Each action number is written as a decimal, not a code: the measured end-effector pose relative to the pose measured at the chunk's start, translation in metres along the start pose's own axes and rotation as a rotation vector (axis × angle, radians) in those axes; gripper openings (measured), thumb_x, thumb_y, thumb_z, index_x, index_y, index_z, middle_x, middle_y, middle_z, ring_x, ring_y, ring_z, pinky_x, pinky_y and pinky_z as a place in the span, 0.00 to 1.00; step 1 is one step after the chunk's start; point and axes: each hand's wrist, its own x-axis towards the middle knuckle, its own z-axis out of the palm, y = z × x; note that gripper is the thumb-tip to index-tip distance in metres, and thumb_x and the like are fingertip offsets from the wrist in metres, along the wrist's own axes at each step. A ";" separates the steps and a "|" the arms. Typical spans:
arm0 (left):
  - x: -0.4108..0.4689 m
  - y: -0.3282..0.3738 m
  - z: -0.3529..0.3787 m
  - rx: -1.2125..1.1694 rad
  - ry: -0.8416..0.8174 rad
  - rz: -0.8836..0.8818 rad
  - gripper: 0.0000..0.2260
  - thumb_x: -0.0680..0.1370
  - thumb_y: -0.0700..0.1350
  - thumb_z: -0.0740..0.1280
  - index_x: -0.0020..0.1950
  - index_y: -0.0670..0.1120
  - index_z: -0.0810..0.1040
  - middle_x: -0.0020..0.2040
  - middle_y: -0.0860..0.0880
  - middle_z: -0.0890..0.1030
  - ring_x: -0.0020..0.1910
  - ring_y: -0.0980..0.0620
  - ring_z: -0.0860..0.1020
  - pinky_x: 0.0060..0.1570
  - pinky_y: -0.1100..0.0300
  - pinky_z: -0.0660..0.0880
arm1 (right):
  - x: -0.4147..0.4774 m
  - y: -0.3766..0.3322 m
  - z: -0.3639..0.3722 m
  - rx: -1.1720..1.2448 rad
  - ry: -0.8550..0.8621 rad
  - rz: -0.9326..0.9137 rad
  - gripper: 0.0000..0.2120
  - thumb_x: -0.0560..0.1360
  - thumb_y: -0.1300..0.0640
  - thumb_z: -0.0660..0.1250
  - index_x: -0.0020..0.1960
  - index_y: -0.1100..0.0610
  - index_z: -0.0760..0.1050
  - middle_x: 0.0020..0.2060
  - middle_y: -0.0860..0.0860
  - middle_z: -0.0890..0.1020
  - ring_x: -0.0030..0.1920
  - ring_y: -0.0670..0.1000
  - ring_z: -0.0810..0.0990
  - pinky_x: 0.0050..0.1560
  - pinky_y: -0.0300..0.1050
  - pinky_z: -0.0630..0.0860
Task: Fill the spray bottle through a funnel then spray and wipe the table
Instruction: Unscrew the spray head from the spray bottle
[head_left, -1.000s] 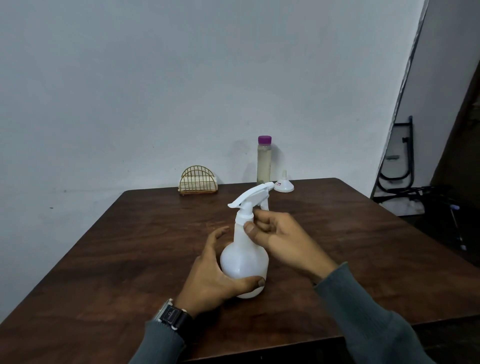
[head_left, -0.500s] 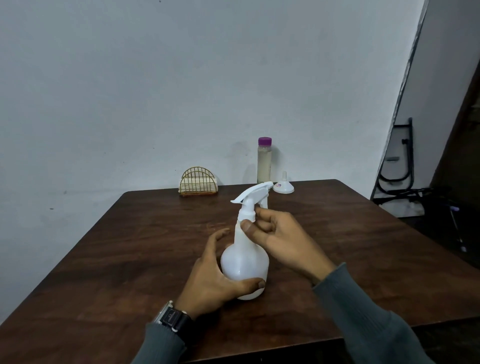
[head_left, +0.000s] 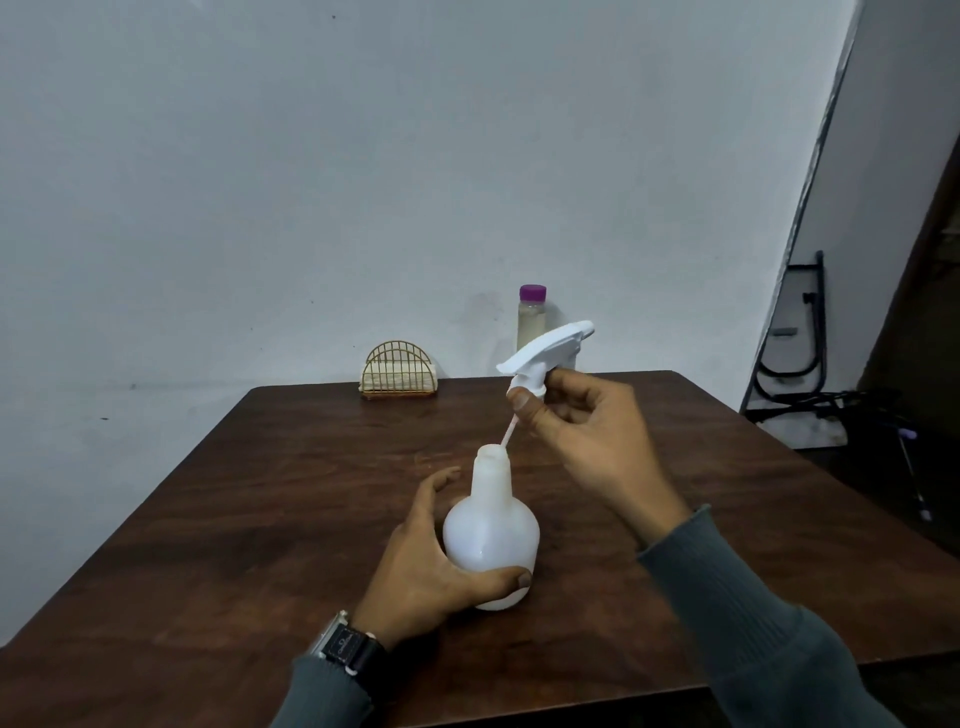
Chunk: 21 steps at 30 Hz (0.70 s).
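Right hand: our right hand (head_left: 587, 436) is raised right of centre frame, wrist bent, thumb and curled fingers pinching the collar of the spray head (head_left: 545, 353).
Spray head: we hold it tilted, nozzle end pointing toward the upper right, lifted clear of the bottle; its thin dip tube (head_left: 508, 434) slants down-left, its lower end at the rim of the bottle's open neck.
Left hand: our left hand (head_left: 431, 566) sits lower centre, palm wrapped round the left side of the spray bottle (head_left: 491, 535), thumb pressed across its front near the base, fingers spread behind.
Spray bottle: white and round-bellied, upright on the table (head_left: 260, 519), mouth uncovered, near the frame's centre.
Sleeves and watch: grey sleeves come in from the bottom edge; a dark watch (head_left: 348, 652) sits on our left wrist.
Far edge: a gold wire holder (head_left: 398, 370) stands at the table's back edge, left of centre; a clear bottle with a purple cap (head_left: 532, 317) stands to its right, partly behind the spray head. We cannot make out the funnel; it may be hidden by our right hand.
Open room: bare wood spreads wide to the left and right of both hands and in front of the holder; the near table edge runs along the bottom of the frame.
Right margin: dark metal frames (head_left: 800, 338) lean by the wall beyond the table's right edge.
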 end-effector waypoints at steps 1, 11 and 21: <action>0.000 0.000 0.000 0.004 0.000 0.001 0.53 0.55 0.66 0.85 0.73 0.70 0.58 0.65 0.61 0.77 0.62 0.55 0.79 0.63 0.50 0.79 | 0.000 -0.005 -0.002 -0.008 0.022 -0.020 0.04 0.75 0.53 0.76 0.47 0.44 0.84 0.44 0.44 0.89 0.47 0.48 0.88 0.58 0.58 0.83; -0.006 -0.002 0.008 0.092 0.169 0.121 0.53 0.56 0.70 0.81 0.74 0.65 0.58 0.59 0.64 0.79 0.58 0.57 0.80 0.57 0.55 0.81 | 0.001 -0.037 -0.027 0.091 0.214 -0.161 0.03 0.77 0.56 0.75 0.50 0.50 0.84 0.40 0.51 0.88 0.39 0.51 0.89 0.49 0.54 0.86; -0.005 -0.007 0.009 0.109 0.300 0.214 0.47 0.58 0.68 0.82 0.72 0.63 0.64 0.64 0.64 0.77 0.60 0.60 0.79 0.57 0.55 0.82 | 0.008 -0.041 -0.039 0.529 0.313 0.090 0.13 0.75 0.58 0.75 0.56 0.65 0.83 0.49 0.56 0.89 0.47 0.58 0.89 0.48 0.49 0.86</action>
